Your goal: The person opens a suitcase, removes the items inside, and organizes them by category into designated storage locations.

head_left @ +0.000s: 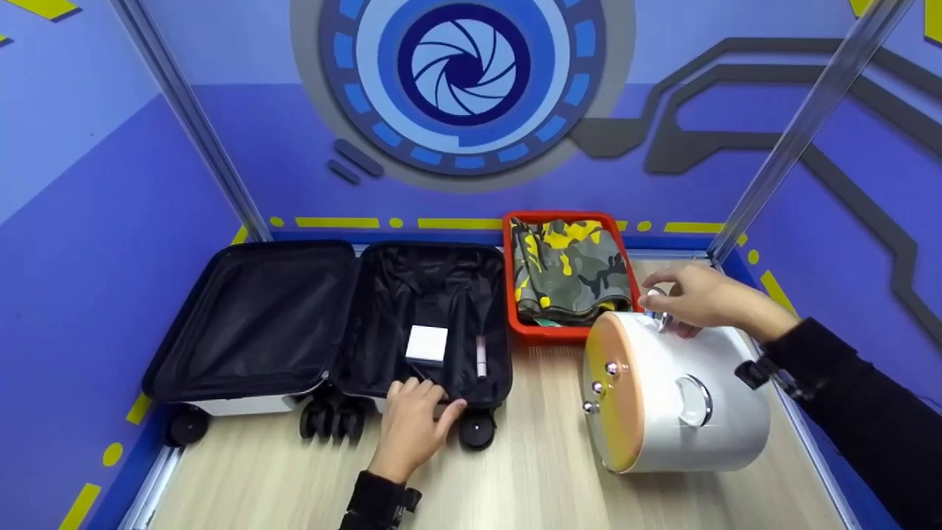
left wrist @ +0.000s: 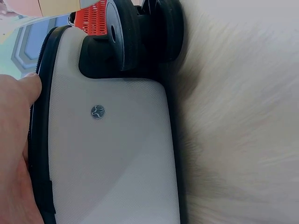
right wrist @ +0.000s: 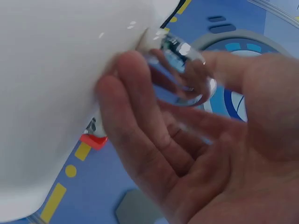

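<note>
An open suitcase (head_left: pixel 243 324) lies with both black-lined halves spread. Its right half holds a small white box (head_left: pixel 427 343) and a slim pink tube (head_left: pixel 481 357). My left hand (head_left: pixel 416 423) grips the front rim of that half, fingers bent over it; their tips are hidden inside. In the left wrist view the thumb lies against the black rim (left wrist: pixel 44 140). To the right stands a rounded white case (head_left: pixel 714 397) with an orange front and shiny ball knobs. My right hand (head_left: pixel 695 294) is on its top, holding the chrome handle (right wrist: pixel 182 70) between thumb and fingers; two fingertips reach the case wall.
A red basket (head_left: pixel 519 333) with folded camouflage cloth (head_left: pixel 570 269) stands behind, between suitcase and white case. Suitcase wheels (head_left: pixel 477 430) stick out at the front. Blue printed panels (head_left: pixel 243 147) enclose the light wood table (head_left: pixel 530 471) at the back and sides.
</note>
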Demonstrator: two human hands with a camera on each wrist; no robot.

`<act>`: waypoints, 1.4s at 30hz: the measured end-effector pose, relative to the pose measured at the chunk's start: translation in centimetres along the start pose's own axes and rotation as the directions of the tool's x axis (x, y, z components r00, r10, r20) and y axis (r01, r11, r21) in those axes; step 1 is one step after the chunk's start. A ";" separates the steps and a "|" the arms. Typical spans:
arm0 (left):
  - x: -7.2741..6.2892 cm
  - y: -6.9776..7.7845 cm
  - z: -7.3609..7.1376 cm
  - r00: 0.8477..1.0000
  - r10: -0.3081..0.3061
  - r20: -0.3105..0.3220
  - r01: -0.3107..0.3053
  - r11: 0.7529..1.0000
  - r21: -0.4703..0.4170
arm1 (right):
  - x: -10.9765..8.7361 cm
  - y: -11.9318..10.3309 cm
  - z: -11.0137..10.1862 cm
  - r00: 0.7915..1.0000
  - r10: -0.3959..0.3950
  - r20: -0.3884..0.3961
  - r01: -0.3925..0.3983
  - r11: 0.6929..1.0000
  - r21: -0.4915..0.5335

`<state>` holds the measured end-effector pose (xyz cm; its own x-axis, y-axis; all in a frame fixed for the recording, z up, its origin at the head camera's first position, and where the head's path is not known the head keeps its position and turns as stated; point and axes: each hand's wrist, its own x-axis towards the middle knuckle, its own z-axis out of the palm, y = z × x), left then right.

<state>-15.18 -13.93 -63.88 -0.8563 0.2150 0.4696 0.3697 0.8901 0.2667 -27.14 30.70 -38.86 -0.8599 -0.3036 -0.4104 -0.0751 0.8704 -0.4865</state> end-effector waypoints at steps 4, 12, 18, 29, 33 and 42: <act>0.0 0.1 -0.1 1.000 -0.008 0.007 0.008 1.000 -0.002 | -0.9 1.1 0.3 0.998 -0.062 -0.027 0.059 0.993 -0.098; 1.2 1.9 -0.3 0.996 -0.071 -0.061 0.061 0.986 -0.156 | -1.0 2.2 0.5 0.992 -0.095 0.077 0.099 0.994 -0.039; 4.0 7.2 0.8 0.990 0.045 -0.133 -0.088 0.936 -0.340 | -0.6 2.4 0.6 0.988 -0.115 0.102 0.123 0.990 -0.073; 9.6 17.2 0.9 0.978 0.115 0.171 -0.001 0.831 -0.556 | 0.3 2.3 1.1 0.991 -0.089 0.098 0.093 0.995 -0.043; 10.6 19.1 1.6 0.960 0.056 0.275 0.134 0.770 -0.624 | 0.5 2.3 1.2 0.992 -0.073 0.107 0.076 0.997 -0.031; 11.6 20.4 1.9 0.963 -0.007 0.269 0.184 0.745 -0.641 | 0.6 2.0 0.9 0.991 -0.055 0.118 0.056 0.998 -0.011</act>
<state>-18.26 7.45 -54.60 -0.9242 0.3093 0.2239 0.3488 0.4449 0.8249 -27.34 31.86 -40.78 -0.7887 -0.3945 -0.4716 -0.1290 0.8561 -0.5004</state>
